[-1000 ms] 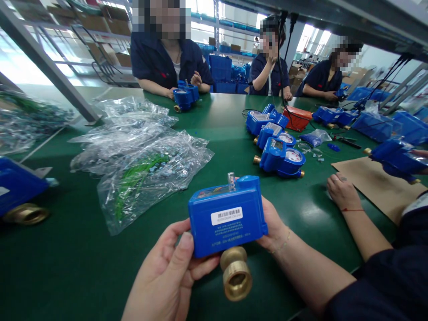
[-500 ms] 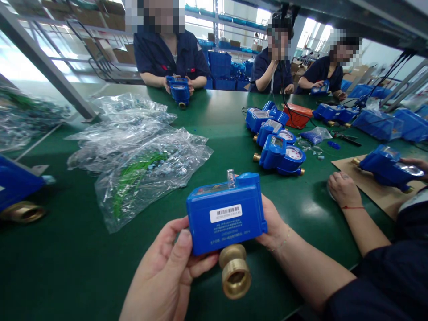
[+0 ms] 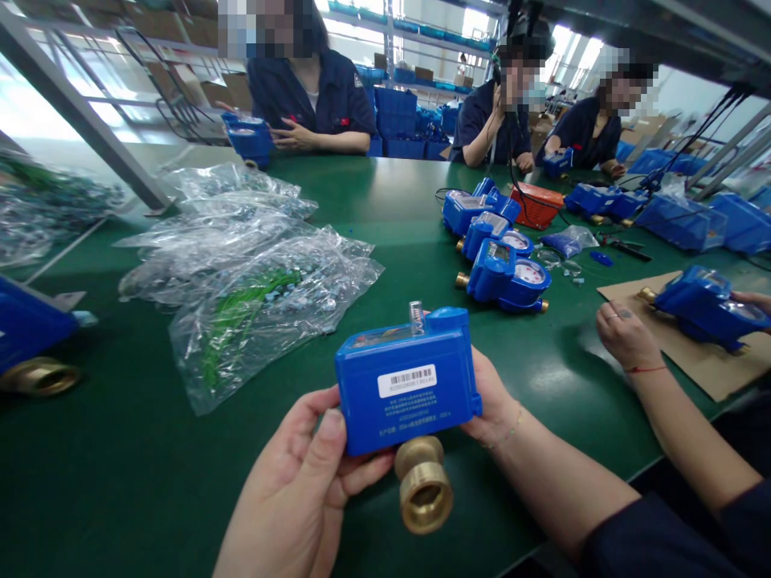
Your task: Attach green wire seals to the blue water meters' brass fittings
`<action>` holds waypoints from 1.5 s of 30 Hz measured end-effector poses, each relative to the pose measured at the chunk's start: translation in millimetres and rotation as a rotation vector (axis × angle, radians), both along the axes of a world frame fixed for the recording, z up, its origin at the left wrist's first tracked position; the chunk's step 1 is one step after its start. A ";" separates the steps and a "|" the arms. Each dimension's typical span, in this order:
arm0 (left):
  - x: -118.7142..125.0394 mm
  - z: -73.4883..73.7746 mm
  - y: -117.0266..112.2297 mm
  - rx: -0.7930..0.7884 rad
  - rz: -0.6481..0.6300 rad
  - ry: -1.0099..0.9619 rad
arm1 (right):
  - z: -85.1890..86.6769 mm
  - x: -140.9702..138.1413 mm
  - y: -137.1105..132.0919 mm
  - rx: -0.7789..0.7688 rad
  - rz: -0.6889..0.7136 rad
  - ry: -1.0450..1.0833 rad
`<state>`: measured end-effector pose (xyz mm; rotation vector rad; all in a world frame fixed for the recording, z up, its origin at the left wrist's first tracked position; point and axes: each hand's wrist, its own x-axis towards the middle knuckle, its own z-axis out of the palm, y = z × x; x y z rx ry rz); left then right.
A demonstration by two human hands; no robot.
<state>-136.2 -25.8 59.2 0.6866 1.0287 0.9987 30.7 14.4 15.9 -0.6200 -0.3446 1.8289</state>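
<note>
A blue water meter (image 3: 401,413) is held up over the green table, its barcode label towards me and its brass pipe end pointing down and forward. My left hand (image 3: 307,474) grips its left side, thumb on the front edge and fingers underneath. On the opposite end, my right hand (image 3: 491,401) clasps the meter; most of its fingers are hidden behind the casing. A small clear upright part with a coil inside stands on the meter's top. Left of my hands is another blue meter (image 3: 30,337) with a brass end, cut off by the frame edge.
Clear plastic bags (image 3: 271,313) of green wires with pale connectors lie at left. Several blue meters (image 3: 506,273) stand right of centre by an orange-red box (image 3: 536,206). A co-worker's hand (image 3: 630,333) is at right, near a meter (image 3: 711,305) on cardboard. Other workers sit opposite.
My hands and the meter stay almost still. Across the table, a co-worker's meter has moved to the left. The neighbour's hand at right has lifted slightly.
</note>
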 end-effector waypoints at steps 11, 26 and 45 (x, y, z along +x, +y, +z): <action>-0.5 -0.7 -1.9 0.036 0.003 0.006 | 1.0 1.7 -1.2 -0.045 -0.043 -0.001; -3.3 -12.3 -6.0 0.113 0.002 -0.045 | 4.1 -0.5 -4.2 0.183 -0.088 -0.137; -58.8 -53.0 80.0 0.650 -0.031 0.747 | -48.1 -5.9 78.8 0.497 -0.088 -0.513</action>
